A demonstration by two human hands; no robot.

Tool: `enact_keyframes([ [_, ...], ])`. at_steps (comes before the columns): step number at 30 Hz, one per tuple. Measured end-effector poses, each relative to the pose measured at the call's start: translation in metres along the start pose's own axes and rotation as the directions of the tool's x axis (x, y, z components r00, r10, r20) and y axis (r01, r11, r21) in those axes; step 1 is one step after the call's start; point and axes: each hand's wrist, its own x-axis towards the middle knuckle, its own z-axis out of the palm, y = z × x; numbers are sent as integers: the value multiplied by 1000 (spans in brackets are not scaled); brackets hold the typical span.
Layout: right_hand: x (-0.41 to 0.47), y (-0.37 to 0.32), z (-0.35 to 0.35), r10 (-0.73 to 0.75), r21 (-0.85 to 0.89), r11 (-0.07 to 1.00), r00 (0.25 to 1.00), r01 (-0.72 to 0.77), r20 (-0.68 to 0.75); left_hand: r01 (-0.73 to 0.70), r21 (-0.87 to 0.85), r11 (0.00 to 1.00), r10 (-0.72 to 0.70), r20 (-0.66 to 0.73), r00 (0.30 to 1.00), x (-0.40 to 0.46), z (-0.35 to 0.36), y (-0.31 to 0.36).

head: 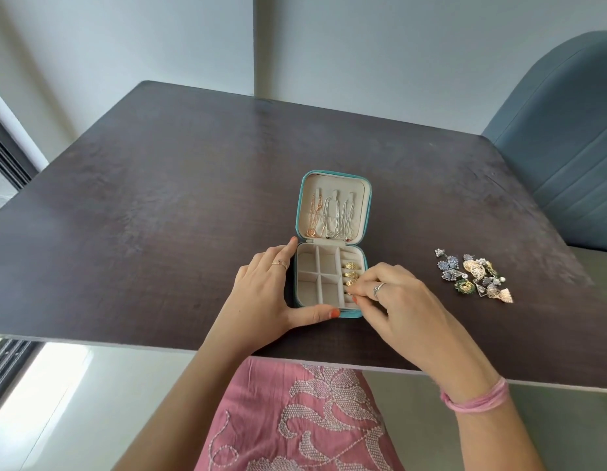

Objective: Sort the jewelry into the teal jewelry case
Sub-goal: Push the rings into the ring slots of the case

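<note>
Meanwhile right hand [393, 297] pinches ring [351, 283] in teal case [332, 239]; no legible writing.

A dark wood-grain bench [159, 198] stands against pale grey walls [125, 39] — a blue-grey padded chair [567, 147] at its right, daylight on the pale floor [74, 402] below.

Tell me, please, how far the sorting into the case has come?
Done: three necklaces hang in the lid of the teal case, and gold rings sit in the ring slots. In hand: the right hand pinches a small piece over those slots while the left hand steadies the case. Left: the pile of earrings on the table.
</note>
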Motion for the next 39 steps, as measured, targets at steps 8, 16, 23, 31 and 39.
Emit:
enact_keyframes([
  [8,-7,5,-13,143,100,986,987,-135,-75,-2,-3,1000,2,-2,1000,1,0,-1],
  [16,-10,12,-4,103,44,994,990,-100,-92,1,9,1000,-1,0,1000,1,0,0],
  [23,-11,13,-2,114,71,992,991,-109,-69,14,32,999,-14,-6,1000,1,1,0],
  [31,-13,9,6,374,434,844,926,-315,-55,7,24,1000,-7,10,1000,0,1,0],
  [39,-14,13,16,433,546,744,900,-384,43,33,-22,999,-33,21,999,0,1,-1],
])
